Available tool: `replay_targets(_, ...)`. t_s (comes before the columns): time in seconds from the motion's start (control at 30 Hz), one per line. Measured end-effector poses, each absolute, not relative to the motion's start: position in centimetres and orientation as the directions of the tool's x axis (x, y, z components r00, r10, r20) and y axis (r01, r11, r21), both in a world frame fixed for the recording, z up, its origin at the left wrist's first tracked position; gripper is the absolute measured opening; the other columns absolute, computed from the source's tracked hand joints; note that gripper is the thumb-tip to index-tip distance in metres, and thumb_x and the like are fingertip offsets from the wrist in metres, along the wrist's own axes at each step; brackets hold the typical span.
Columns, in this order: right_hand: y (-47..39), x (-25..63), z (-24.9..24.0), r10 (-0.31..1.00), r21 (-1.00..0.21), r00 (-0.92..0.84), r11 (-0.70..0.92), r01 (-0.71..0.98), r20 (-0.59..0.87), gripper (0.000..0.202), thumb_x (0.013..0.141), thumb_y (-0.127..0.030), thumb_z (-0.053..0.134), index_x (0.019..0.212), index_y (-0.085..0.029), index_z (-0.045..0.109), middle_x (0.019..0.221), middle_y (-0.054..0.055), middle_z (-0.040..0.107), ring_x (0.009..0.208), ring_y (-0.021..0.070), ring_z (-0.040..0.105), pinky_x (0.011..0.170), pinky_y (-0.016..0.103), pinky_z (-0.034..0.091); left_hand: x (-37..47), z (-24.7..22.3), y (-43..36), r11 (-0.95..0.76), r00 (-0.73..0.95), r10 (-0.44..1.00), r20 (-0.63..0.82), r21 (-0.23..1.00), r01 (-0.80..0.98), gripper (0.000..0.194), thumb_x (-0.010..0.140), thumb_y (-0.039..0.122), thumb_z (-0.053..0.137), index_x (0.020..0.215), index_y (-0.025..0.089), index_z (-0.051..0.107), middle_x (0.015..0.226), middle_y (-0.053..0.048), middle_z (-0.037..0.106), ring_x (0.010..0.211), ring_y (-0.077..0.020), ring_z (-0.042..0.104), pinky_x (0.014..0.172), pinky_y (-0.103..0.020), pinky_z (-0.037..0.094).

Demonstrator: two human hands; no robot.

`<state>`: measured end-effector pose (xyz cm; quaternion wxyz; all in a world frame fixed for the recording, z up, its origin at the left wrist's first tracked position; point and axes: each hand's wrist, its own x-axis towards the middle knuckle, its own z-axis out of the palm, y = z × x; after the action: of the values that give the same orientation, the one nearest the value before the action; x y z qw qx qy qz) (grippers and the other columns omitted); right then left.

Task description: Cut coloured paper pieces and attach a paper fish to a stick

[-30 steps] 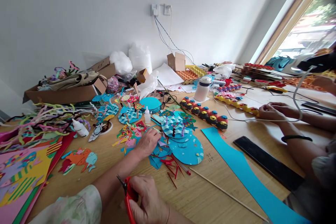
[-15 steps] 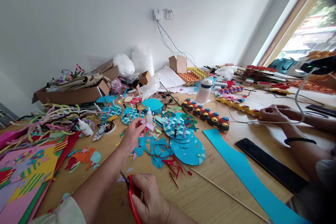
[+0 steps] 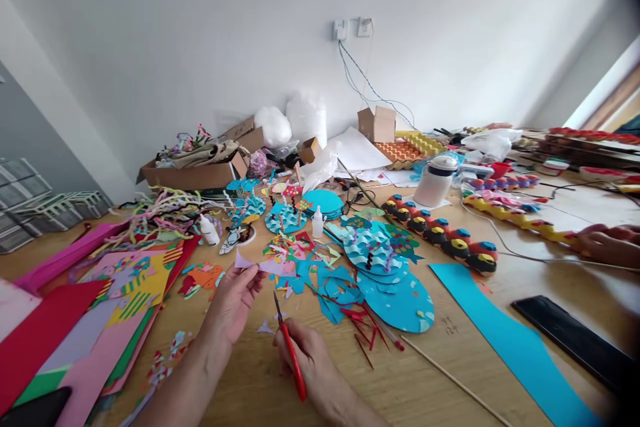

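A piece of light purple paper [image 3: 273, 267] with pointed ends is pinched in my left hand [image 3: 235, 297], raised over the table. My right hand [image 3: 313, 357] is closed around red-handled scissors [image 3: 291, 355], lower and to the right. Their dark blades point up and away, just below the paper and not touching it; they look closed. A small purple scrap [image 3: 265, 327] lies on the table left of the blades. Beyond my hands are blue paper offcuts [image 3: 333, 287] and a white glue bottle [image 3: 317, 221].
Coloured paper sheets [image 3: 90, 340] lie at the left. Blue discs [image 3: 400, 300], red strips, a wooden stick [image 3: 450, 377], a blue paper strip [image 3: 520, 347] and a black phone [image 3: 570, 333] are on the right. Another person's hand [image 3: 610, 245] touches a yellow carton strip.
The view has turned left. My left hand has drawn nearer to the scissors with the purple paper, and its palm has turned up. The scissor blades now point more upward.
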<state>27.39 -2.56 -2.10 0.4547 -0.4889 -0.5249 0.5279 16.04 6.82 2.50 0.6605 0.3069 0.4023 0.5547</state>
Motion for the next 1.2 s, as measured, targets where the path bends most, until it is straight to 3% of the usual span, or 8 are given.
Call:
replay_targets(0.2,-2.6,27.2,-2.0,0.988,-0.986,-0.138,-0.053,0.157,-0.075,0.024,0.081,-0.032,0.038,0.060,-0.019,0.037,0.052,-0.005,0.036,0.048,0.0081,0.035,0.044,0.019,0.027,16.4,1.7,4.9,0.278,0.029,0.946,-0.324,0.757,-0.592,0.012,0.060,0.006,0.066,0.067,0.012,0.059,0.060,0.002,0.061,0.053,-0.0058,0.057,0.049,-0.014,0.045)
replay_targets(0.43,-2.6,27.3,-1.1,0.981,-0.992,-0.148,-0.123,0.014,-0.124,0.028,0.080,-0.037,0.038,0.058,-0.019,0.036,0.050,-0.006,0.033,0.045,0.0078,0.034,0.042,0.019,0.029,16.9,0.5,3.5,0.362,0.131,0.920,-0.370,0.671,-0.647,0.010,0.061,0.008,0.067,0.066,0.013,0.059,0.059,0.002,0.061,0.053,-0.0068,0.056,0.049,-0.016,0.046)
replay_targets(0.77,-2.0,27.1,-2.4,0.979,-0.981,-0.127,-0.172,-0.085,-0.161,0.039,0.078,-0.055,0.039,0.066,-0.018,0.045,0.046,-0.006,0.038,0.039,0.0074,0.038,0.037,0.018,0.029,17.7,0.6,2.5,0.390,0.194,0.916,-0.350,0.672,-0.629,0.013,0.059,0.018,0.071,0.065,0.015,0.060,0.053,0.004,0.059,0.046,-0.0067,0.054,0.045,-0.016,0.043)
replay_targets(1.03,-1.8,27.1,-3.2,0.987,-0.992,-0.102,-0.127,-0.001,-0.126,0.042,0.079,-0.055,0.038,0.067,-0.017,0.047,0.046,-0.006,0.039,0.043,0.0067,0.036,0.041,0.018,0.026,17.6,0.0,2.5,0.386,0.163,0.914,-0.372,0.669,-0.636,0.012,0.060,0.017,0.070,0.065,0.016,0.059,0.054,0.005,0.059,0.045,-0.0065,0.054,0.046,-0.016,0.043)
replay_targets(1.2,-1.7,27.1,-3.4,0.987,-0.990,-0.092,-0.138,-0.034,-0.135,0.044,0.077,-0.059,0.038,0.067,-0.017,0.046,0.045,-0.007,0.037,0.041,0.0065,0.034,0.040,0.019,0.024,17.8,-0.1,2.6,0.390,0.156,0.911,-0.383,0.670,-0.631,0.011,0.061,0.015,0.068,0.066,0.016,0.059,0.054,0.005,0.060,0.046,-0.0071,0.055,0.046,-0.017,0.044)
